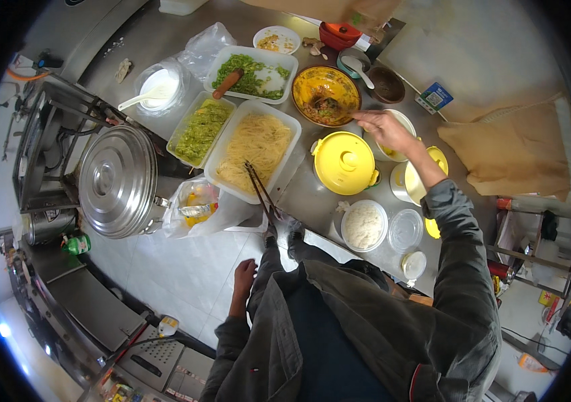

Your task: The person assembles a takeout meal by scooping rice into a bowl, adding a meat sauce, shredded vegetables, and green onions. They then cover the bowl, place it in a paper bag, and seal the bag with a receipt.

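Observation:
My right hand (pixel 389 131) reaches over the near right rim of a yellow patterned bowl (pixel 305 79) with a brown chopped mixture (pixel 326 107) in it. Its fingers are pinched together; a blurred thin thing seems to run from them into the bowl, too unclear to name. Beneath that hand stands a white pot (pixel 403 122), partly hidden by my wrist. Low at my side hangs my left hand (pixel 244 275), its fingers curled, with nothing visible in them. Between my hands lie a tub of noodles (pixel 257 144) with dark tongs (pixel 259 184) leaning in it and a yellow-lidded pot (pixel 344 161).
Tubs of chopped greens (pixel 259 75) and shredded green vegetable (pixel 200 127) sit beside the noodles. A large lidded steel pot (pixel 118 181) stands left. A tub of white food (pixel 364 226) is near the counter's front edge. A brown bowl (pixel 386 85) lies beyond my right hand.

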`<move>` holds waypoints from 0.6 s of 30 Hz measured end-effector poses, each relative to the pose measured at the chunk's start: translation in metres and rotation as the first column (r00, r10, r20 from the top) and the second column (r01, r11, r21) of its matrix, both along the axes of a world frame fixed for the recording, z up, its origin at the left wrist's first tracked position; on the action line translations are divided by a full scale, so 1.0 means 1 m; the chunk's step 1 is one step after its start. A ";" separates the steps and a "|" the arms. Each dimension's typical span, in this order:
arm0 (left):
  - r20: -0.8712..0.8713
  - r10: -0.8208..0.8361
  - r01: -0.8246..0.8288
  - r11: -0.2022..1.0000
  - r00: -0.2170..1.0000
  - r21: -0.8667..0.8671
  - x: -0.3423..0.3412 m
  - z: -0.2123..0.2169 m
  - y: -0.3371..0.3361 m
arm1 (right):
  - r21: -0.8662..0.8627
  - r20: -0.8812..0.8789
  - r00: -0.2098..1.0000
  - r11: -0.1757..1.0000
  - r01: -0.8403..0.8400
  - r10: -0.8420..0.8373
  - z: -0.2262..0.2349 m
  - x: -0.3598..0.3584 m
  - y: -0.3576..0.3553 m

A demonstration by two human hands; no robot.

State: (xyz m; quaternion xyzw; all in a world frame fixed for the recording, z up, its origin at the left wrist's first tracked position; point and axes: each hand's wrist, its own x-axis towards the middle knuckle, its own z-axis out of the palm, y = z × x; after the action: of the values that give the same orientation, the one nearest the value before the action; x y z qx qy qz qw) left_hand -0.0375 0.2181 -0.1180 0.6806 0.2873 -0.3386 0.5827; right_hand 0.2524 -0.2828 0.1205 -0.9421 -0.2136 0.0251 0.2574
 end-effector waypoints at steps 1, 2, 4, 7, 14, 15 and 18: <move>0.115 -0.152 0.155 0.988 0.982 -0.014 0.011 -0.005 -0.010 | -0.027 -0.005 1.000 0.999 0.023 -0.023 -0.011 0.002 0.006; 0.246 -0.357 0.369 0.929 0.901 -0.005 0.028 -0.007 -0.025 | -0.056 -0.011 0.999 0.998 0.042 -0.043 -0.024 0.005 0.011; 0.335 -0.543 0.577 0.817 0.770 -0.004 0.056 0.000 -0.073 | -0.100 0.037 0.990 0.985 0.139 -0.136 -0.048 0.011 0.014; 0.530 -0.620 0.741 0.672 0.579 -0.024 0.085 -0.006 -0.148 | -0.019 0.140 0.947 0.955 0.296 -0.291 -0.059 0.012 0.008; 0.146 -0.604 0.598 0.668 0.783 -0.443 0.080 -0.002 -0.251 | 0.048 0.018 0.996 0.995 0.090 -0.090 -0.024 -0.020 0.002; 0.101 -0.586 0.557 0.682 0.804 -0.474 0.074 0.001 -0.256 | 0.017 -0.002 0.994 0.994 0.109 -0.109 -0.035 -0.018 0.006; 0.063 -0.534 0.497 0.729 0.843 -0.471 0.067 0.013 -0.267 | -0.059 0.162 0.968 0.977 0.206 -0.194 -0.068 -0.012 0.013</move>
State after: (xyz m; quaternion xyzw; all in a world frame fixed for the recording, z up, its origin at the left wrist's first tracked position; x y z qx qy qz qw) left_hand 0.0294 -0.0491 -0.1053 0.5579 0.0183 -0.5720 0.6010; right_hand 0.2407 -0.2694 0.0525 -0.9669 -0.1359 -0.0664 0.2055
